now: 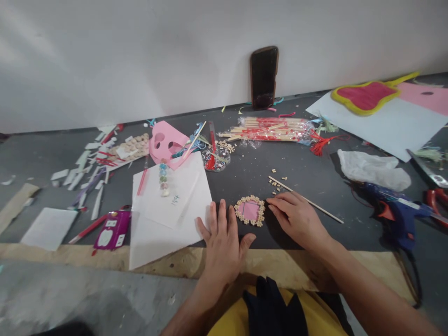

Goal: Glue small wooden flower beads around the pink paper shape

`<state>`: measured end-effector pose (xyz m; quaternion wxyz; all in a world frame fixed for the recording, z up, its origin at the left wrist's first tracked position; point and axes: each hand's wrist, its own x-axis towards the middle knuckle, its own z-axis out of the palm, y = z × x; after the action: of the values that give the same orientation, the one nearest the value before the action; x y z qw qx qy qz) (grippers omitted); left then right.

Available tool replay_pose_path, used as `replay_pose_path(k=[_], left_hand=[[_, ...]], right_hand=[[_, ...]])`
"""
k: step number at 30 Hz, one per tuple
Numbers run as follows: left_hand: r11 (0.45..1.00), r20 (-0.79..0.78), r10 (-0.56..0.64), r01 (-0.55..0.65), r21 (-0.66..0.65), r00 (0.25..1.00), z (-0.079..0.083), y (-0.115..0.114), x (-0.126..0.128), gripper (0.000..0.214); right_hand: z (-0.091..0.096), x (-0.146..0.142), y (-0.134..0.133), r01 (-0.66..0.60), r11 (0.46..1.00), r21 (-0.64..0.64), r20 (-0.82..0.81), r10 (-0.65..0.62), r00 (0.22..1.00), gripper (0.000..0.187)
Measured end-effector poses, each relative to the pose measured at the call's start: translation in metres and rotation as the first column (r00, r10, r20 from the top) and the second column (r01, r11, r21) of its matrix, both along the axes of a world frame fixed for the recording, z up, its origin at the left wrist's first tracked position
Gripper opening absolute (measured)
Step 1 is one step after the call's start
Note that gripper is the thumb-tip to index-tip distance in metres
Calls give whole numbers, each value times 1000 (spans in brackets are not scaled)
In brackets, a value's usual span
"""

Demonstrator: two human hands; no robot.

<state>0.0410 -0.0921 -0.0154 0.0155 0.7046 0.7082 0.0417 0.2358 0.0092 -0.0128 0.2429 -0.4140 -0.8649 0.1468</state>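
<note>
My left hand (222, 245) lies flat on the dark grey mat (238, 177) with its fingers spread, holding nothing. Its fingertips are close to a ring of small wooden beads around a pink centre (249, 211) and touch the edge of a white paper sheet (175, 228). My right hand (297, 219) rests just right of the ring, with its fingers together. A thin wooden stick (315, 203) lies along the hand's far side, apparently not gripped. Loose wooden beads (277, 184) are scattered by the stick's far end.
A blue glue gun (395, 210) and red-handled scissors (436, 200) lie at the right, beside a plastic bag (374, 170). Farther back are wrapped sticks (266, 129), a pink foam mask (168, 144) and a phone (264, 77) leaning against the wall.
</note>
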Motion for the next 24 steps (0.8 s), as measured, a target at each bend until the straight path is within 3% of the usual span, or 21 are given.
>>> replay_pose_path(k=[10, 24], left_hand=[[992, 92, 92, -99, 80, 991, 18, 26, -12, 35], [988, 167, 62, -84, 129, 984, 11, 30, -14, 25]], right_hand=[[-3, -3, -1, 27, 999, 36, 0, -27, 1000, 19], [-5, -3, -4, 43, 998, 42, -27, -42, 999, 18]])
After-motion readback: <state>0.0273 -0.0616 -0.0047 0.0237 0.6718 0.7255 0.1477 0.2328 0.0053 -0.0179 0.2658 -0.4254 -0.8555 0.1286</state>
